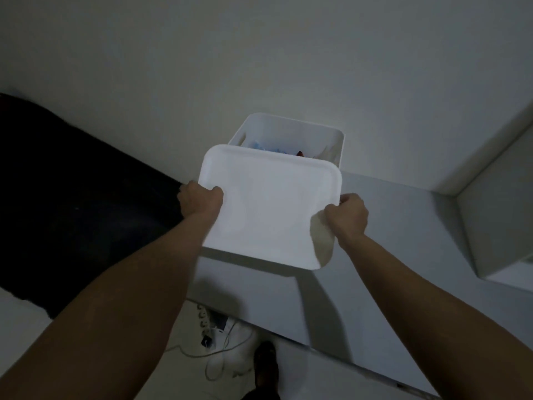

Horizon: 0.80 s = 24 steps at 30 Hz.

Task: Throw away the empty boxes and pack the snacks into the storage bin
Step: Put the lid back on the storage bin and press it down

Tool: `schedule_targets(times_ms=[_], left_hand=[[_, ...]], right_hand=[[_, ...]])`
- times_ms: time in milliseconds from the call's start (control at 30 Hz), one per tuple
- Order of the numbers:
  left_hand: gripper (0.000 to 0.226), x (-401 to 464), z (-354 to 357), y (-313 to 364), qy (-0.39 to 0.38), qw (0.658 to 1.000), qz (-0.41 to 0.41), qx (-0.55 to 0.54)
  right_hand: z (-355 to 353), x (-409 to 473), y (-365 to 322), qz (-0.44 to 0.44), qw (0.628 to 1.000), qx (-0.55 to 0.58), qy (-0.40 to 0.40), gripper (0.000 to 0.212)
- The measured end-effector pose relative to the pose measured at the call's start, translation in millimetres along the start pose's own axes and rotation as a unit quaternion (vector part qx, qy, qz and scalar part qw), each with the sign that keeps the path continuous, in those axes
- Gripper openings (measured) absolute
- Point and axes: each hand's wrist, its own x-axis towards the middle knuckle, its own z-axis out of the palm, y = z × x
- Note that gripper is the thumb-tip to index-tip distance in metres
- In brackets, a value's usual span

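A white storage bin (337, 140) stands on a grey table against the wall. Blue and red snack packs (266, 148) show inside its open far part. A flat white lid (268, 209) hangs tilted over the bin's near side and hides most of the opening. My left hand (200, 200) grips the lid's left edge. My right hand (347, 216) grips its right edge. Both arms reach forward from the bottom of the view.
The grey table (403, 255) runs to the right, with a white box-like unit (499, 235) at its right end. A dark sofa or bed (72, 197) lies to the left. On the floor below are a power strip with cables (210, 327) and my foot (265, 368).
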Motion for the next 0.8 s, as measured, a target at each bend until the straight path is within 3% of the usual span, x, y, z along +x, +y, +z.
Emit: schedule_targets(times_ms=[133, 333, 800], left_hand=[[0.052, 12, 0, 36, -0.021, 0.999, 0.037, -0.032], [0.029, 36, 17, 83, -0.036, 0.996, 0.080, -0.030], [0.018, 132, 82, 142, -0.085, 0.987, 0.134, 0.005]], right_hand=[[-16, 26, -21, -0.028, 1.000, -0.006, 0.013, 0.022], [-20, 82, -42, -0.028, 0.999, -0.004, 0.032, 0.027], [20, 188, -69, 0.016, 1.000, -0.003, 0.020, 0.025]])
